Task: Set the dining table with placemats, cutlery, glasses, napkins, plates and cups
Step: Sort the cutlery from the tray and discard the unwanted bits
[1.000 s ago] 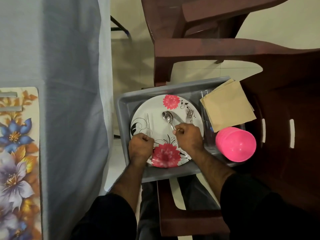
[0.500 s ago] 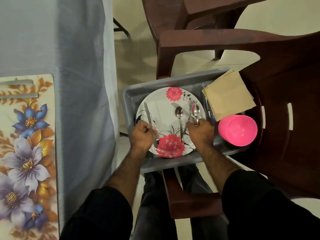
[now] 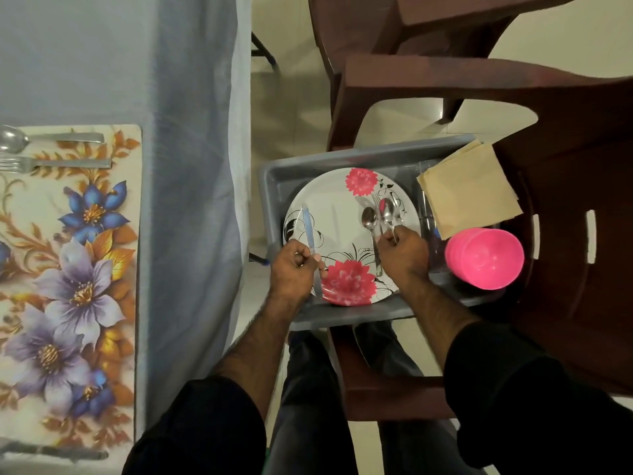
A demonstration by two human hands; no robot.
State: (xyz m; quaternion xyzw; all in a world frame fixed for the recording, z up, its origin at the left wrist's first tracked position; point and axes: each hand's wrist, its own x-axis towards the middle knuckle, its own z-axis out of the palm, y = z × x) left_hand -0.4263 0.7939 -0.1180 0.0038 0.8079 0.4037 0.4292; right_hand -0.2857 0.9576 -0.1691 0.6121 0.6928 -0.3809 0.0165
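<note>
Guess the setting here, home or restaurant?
Probably a home dining area: a cloth-covered table with a floral placemat, brown plastic chairs, and a grey tub of dishes sitting on one.

My legs in dark trousers [image 3: 308,389] stand on the pale tiled floor [image 3: 291,108], beside the grey-blue tablecloth [image 3: 191,200] that hangs over the table's edge. A grey plastic tub [image 3: 342,318] rests at the front edge of the brown plastic chair [image 3: 565,234] before me. A second brown chair [image 3: 394,25] stands beyond it, just behind.
</note>
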